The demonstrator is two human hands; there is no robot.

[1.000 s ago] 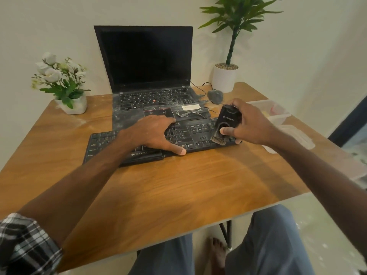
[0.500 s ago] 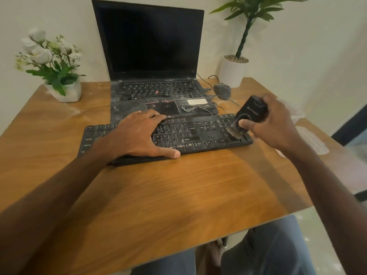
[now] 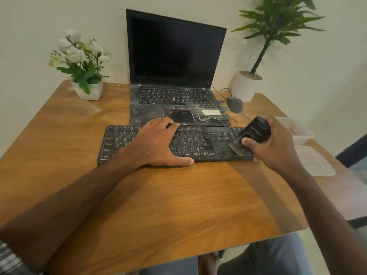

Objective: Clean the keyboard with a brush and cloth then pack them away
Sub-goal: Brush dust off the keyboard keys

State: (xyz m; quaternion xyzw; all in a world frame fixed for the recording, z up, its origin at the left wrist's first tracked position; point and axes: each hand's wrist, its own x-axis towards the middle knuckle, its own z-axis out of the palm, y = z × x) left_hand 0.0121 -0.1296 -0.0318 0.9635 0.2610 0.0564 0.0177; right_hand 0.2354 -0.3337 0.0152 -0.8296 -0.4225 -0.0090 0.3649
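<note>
Pointing bristles-down, brush (image 3: 252,135) in right hand (image 3: 278,148) grip; left hand (image 3: 156,144) flat on crosswise keyboard (image 3: 200,142)

A broad stretch of wooden table (image 3: 158,205) lies open between its near edge and the keyboard (image 3: 198,143). Left of the keyboard is open wood. Just behind the keyboard the open laptop (image 3: 174,56) walls off the middle. A flower pot (image 3: 88,92) stands far left; a mouse (image 3: 234,104) and potted plant (image 3: 247,86) far right. A clear container (image 3: 301,133) and lid (image 3: 315,161) line the right edge.

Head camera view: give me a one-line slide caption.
Left hand rests flat on a dusty black keyboard while the right hand holds a black brush against its right-end keys.
</note>
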